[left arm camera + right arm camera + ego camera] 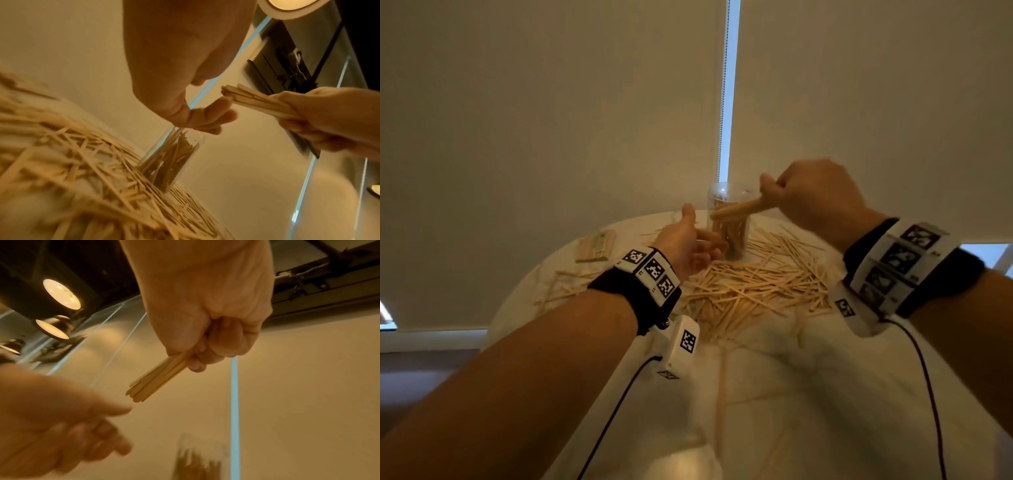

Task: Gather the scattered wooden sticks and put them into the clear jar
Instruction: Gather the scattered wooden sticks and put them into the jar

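A clear jar (727,219) stands upright at the far side of the round table, holding several wooden sticks. My right hand (774,198) grips a bundle of sticks (736,207) in a fist, with the bundle's free ends level with the jar's mouth. The right wrist view shows the same bundle (156,379) jutting from the curled fingers (205,353), above the blurred jar (199,459). My left hand (705,246) hovers beside the jar's left side, fingers relaxed and holding nothing. Whether it touches the jar I cannot tell. Scattered sticks (750,284) cover the table in front of the jar.
A flat pack of sticks (595,245) lies at the table's (808,394) far left. More loose sticks (565,284) lie left of my left wrist. A pale roller blind (551,120) hangs right behind the table. The near half of the table holds only a few sticks.
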`<state>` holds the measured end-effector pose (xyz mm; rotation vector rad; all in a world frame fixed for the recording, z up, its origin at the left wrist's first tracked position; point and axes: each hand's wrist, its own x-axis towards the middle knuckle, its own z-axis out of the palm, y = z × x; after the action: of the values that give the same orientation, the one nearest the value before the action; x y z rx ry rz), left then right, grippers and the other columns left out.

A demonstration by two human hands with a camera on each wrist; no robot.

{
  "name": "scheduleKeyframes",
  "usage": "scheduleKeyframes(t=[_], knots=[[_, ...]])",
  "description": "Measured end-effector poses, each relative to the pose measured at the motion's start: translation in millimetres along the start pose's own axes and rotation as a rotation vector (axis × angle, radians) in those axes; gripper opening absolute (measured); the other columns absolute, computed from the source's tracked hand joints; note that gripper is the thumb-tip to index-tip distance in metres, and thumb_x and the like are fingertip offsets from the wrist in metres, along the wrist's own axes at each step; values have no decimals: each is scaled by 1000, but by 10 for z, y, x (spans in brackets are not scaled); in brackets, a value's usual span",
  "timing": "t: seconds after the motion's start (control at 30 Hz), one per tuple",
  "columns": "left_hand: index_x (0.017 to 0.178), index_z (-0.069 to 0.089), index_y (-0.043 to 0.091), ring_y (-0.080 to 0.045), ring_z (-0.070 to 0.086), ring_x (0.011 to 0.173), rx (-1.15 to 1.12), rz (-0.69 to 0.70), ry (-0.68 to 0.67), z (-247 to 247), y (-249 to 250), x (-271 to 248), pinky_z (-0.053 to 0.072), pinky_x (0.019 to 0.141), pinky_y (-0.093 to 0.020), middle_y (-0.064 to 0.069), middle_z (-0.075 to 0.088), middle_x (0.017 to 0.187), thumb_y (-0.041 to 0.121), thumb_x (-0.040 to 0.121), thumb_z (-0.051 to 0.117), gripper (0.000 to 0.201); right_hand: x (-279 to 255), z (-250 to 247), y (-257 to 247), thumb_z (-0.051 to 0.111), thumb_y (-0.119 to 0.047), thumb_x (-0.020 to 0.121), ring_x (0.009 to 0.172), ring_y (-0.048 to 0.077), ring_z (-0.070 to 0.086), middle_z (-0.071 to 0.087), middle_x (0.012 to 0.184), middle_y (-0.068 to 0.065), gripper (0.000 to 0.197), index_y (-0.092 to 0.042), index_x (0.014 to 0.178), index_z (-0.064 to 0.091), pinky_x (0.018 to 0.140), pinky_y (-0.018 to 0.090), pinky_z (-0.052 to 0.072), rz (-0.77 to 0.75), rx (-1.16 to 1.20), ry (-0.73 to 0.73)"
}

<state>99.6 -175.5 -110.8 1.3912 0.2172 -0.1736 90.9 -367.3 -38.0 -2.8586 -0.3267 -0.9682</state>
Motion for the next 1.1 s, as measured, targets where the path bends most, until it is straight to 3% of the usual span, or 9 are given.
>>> scheduleKeyframes(t=[0.07,0.2,0.3,0.47,0.6,0.73,0.87,1.03,1.1], knots=[[119,57,-3,-16,59,56,154,74,60,13,74,281,45,42,-20,-12,68,80,25,101,56,34,349,8,232,41,-50,98,58,26,49,52,60,6,56,-7,78,70,55,32,36,92,-19,-12],[155,6,19,-32,62,111,756,133,67,71,216,897,58,84,-42,-17,53,134,49,66,88,125,978,292,433,45,-47,97,69,31,51,46,62,5,51,-3,75,60,61,35,37,127,-108,-63],[156,-9,10,-38,45,135,785,203,43,135,300,1224,42,108,-48,-21,38,153,56,59,88,144,1284,541,353,53,-45,96,59,24,49,49,60,5,49,-8,63,50,57,33,38,60,-200,-133],[156,7,9,-31,49,132,595,289,-56,234,280,1631,40,105,-41,-11,47,147,52,60,90,133,1581,928,143,58,-51,93,62,21,51,52,61,3,52,-9,63,53,62,34,44,-39,-284,-321],[135,44,16,-20,69,105,537,358,-132,222,129,1819,58,89,-41,2,69,115,60,39,94,117,1629,1212,24,64,-57,86,64,20,58,61,66,4,53,-5,76,68,72,36,53,-129,-296,-489],[128,44,16,-13,67,99,577,384,-147,199,141,1818,56,82,-31,5,69,111,47,58,93,91,1636,1250,17,73,-41,85,78,20,60,67,81,2,30,-11,90,73,66,29,46,-250,-251,-443],[135,45,23,-16,69,102,616,403,-122,202,79,1992,58,88,-43,7,71,112,71,34,90,120,1632,1248,-21,71,-39,87,77,17,59,64,75,-2,27,-12,88,74,70,30,46,-230,-238,-457],[139,39,22,-19,68,101,647,395,-93,191,87,1938,59,86,-43,3,68,116,56,48,92,110,1616,1324,-81,60,-40,94,60,18,52,57,68,4,38,-5,79,63,65,31,45,-84,-198,-451],[137,41,22,-19,68,101,654,399,-89,188,82,1919,59,87,-45,3,69,115,62,44,92,113,1585,1336,-97,63,-33,93,75,22,61,66,84,6,29,-5,94,69,72,33,49,-112,-205,-464]])
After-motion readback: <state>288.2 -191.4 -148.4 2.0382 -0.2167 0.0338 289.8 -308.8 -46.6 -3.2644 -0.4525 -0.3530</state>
